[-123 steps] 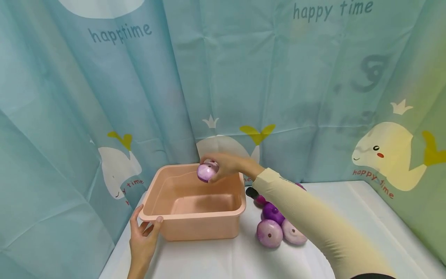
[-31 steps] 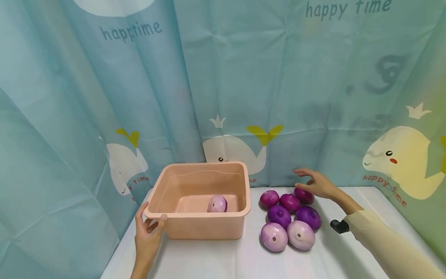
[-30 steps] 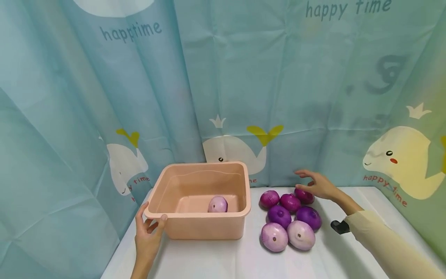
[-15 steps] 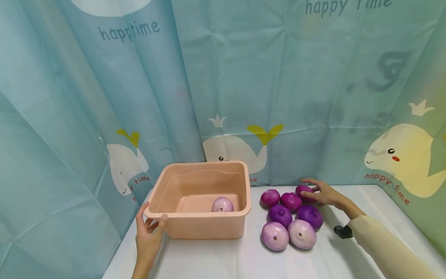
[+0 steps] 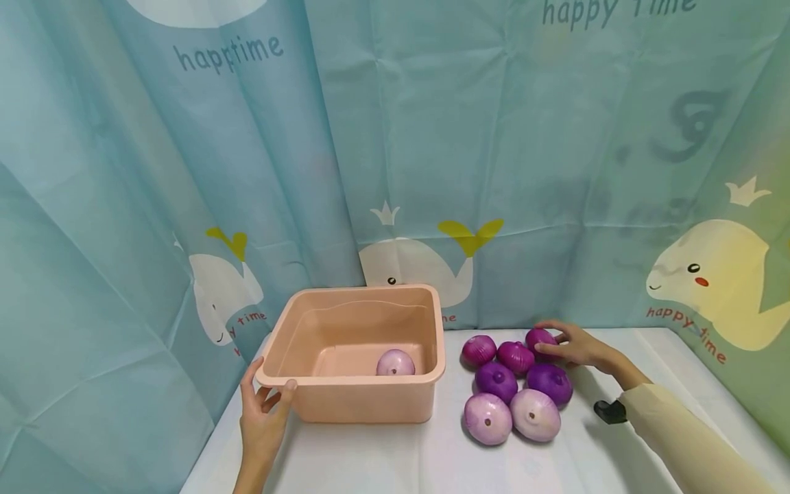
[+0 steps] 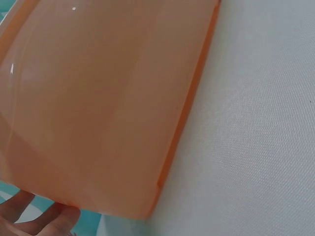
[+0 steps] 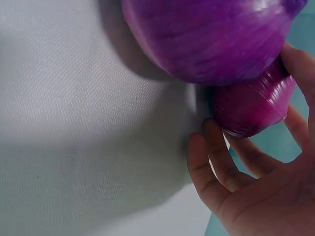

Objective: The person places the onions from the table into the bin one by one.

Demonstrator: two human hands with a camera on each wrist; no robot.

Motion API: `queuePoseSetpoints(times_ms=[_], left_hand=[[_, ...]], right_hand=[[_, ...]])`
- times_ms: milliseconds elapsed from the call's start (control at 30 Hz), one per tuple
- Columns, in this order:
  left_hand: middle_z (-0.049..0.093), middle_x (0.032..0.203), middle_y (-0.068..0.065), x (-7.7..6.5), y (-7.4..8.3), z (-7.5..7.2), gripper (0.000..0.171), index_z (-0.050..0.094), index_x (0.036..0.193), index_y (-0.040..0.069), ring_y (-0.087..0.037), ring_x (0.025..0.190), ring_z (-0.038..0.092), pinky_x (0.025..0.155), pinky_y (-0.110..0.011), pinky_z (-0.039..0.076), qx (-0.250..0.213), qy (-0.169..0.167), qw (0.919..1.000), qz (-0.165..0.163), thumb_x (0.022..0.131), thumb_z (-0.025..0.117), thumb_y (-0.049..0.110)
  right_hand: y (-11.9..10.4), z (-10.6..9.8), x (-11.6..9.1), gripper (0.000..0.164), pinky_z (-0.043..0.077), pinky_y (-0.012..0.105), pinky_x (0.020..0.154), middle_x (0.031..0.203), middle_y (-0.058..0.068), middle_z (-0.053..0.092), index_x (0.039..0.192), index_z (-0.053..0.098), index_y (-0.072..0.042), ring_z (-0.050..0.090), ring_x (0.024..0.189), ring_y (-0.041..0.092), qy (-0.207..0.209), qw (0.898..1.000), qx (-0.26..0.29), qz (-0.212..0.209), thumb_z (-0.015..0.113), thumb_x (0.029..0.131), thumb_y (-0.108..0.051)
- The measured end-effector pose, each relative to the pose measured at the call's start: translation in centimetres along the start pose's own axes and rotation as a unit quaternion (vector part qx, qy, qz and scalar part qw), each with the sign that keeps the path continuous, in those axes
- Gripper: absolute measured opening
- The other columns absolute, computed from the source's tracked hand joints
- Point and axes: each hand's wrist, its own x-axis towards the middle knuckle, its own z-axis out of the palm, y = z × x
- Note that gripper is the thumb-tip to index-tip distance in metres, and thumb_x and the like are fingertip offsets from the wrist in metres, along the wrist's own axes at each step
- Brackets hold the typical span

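Observation:
My left hand (image 5: pixel 262 420) grips the front left corner of a peach plastic basin (image 5: pixel 364 401), thumb over the rim. In the left wrist view its fingertips (image 6: pixel 61 221) touch the basin wall (image 6: pixel 103 108). A pale purple onion (image 5: pixel 396 362) lies inside near the front wall. At the back right of the onion group, my right hand (image 5: pixel 577 345) holds a small magenta onion (image 5: pixel 539 336) between thumb and fingers. The right wrist view shows the fingers curled around this onion (image 7: pixel 251 105), with a larger dark purple onion (image 7: pixel 206 39) right against it.
Two more magenta onions (image 5: pixel 479 351), two dark purple onions (image 5: pixel 496 382) and two pale onions (image 5: pixel 487 418) cluster right of the basin on the white tablecloth (image 5: pixel 370 460). A blue printed curtain (image 5: pixel 420 137) hangs behind. A small black object (image 5: pixel 609 412) sits at the right cuff.
Earlier the right hand held the pale onion over the basin; that onion now lies inside, rolled slightly right. The right hand has come down and closed around the back magenta onion.

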Motion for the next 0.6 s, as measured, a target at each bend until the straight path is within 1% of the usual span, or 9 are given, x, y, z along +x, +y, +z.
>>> queuePoseSetpoints(times_ms=[167,333,433,600], left_hand=[[0.035,0.159,-0.012,-0.1,0.1,0.1,0.075,0.026,0.161,0.029,0.000,0.115,0.052,0.082,-0.007,0.048,-0.002,-0.001,1.0000,0.003,0.100,0.068,0.021],[0.035,0.160,-0.009,-0.1,0.2,0.0,0.076,0.026,0.161,0.030,0.004,0.115,0.051,0.085,-0.007,0.047,-0.008,-0.001,1.0000,0.000,0.099,0.070,0.021],[0.035,0.160,-0.009,0.0,0.3,-0.1,0.078,0.026,0.162,0.030,0.005,0.114,0.051,0.084,-0.006,0.046,-0.009,0.000,1.0000,-0.003,0.099,0.071,0.021],[0.035,0.162,-0.011,0.0,0.5,-0.3,0.082,0.021,0.163,0.032,0.009,0.113,0.051,0.085,-0.004,0.045,0.012,-0.003,0.9999,0.008,0.099,0.071,0.022]], right_hand=[[0.0,-0.1,-0.4,0.066,0.059,0.042,0.069,0.125,0.035,0.056,0.147,0.045,-0.002,0.063,0.103,0.034,0.001,1.000,0.000,0.001,0.075,0.095,-0.029],[-0.2,-0.2,-0.5,0.065,0.059,0.042,0.069,0.126,0.037,0.056,0.146,0.046,-0.001,0.064,0.102,0.034,0.001,1.000,-0.007,-0.006,0.075,0.095,-0.028],[-0.6,-0.3,-0.5,0.065,0.060,0.043,0.069,0.127,0.038,0.054,0.146,0.045,0.000,0.064,0.102,0.034,-0.009,1.000,-0.011,-0.012,0.075,0.095,-0.026],[-1.7,-0.8,-0.6,0.067,0.060,0.046,0.067,0.132,0.039,0.049,0.147,0.043,0.001,0.065,0.098,0.032,-0.024,0.999,-0.015,-0.017,0.076,0.095,-0.024]])
